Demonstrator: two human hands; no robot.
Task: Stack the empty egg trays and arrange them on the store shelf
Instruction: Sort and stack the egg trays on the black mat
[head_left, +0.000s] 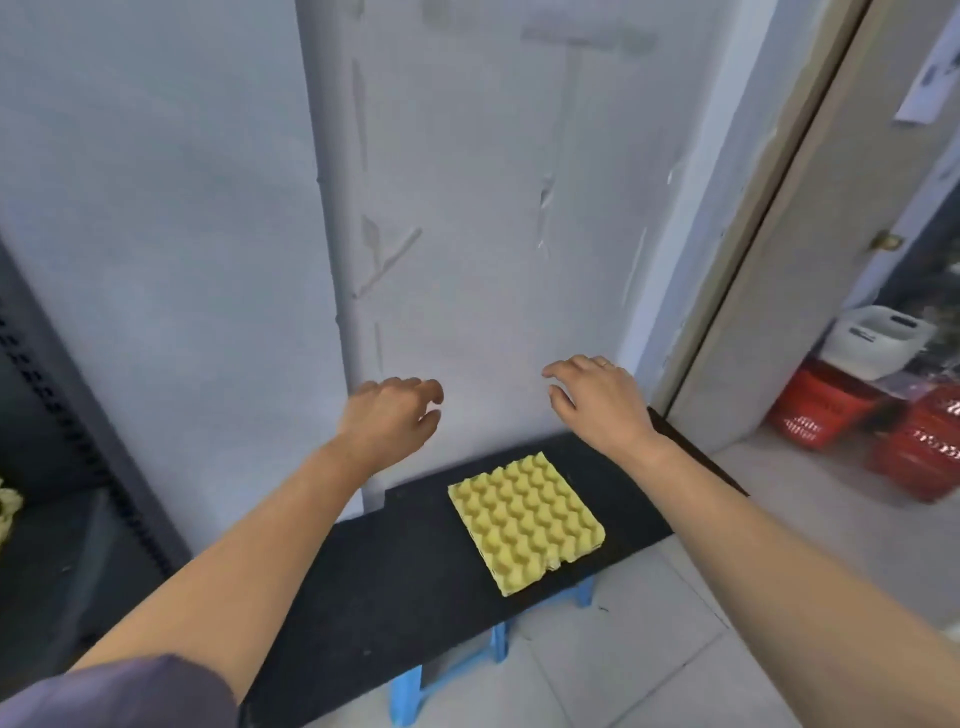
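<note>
Fingers: both sets loosely spread, holding nothing. My left hand (392, 415) and right hand (597, 397) hover above the black shelf board (395, 566). Yellow egg tray (524, 519): flat, near the board's right end. Step, likely: placement done; next, fetch another tray.

Yellow egg tray (525, 519) flat on black board (395, 566), left hand (392, 415) and right hand (597, 397) empty above, fingers loosely curled
</note>
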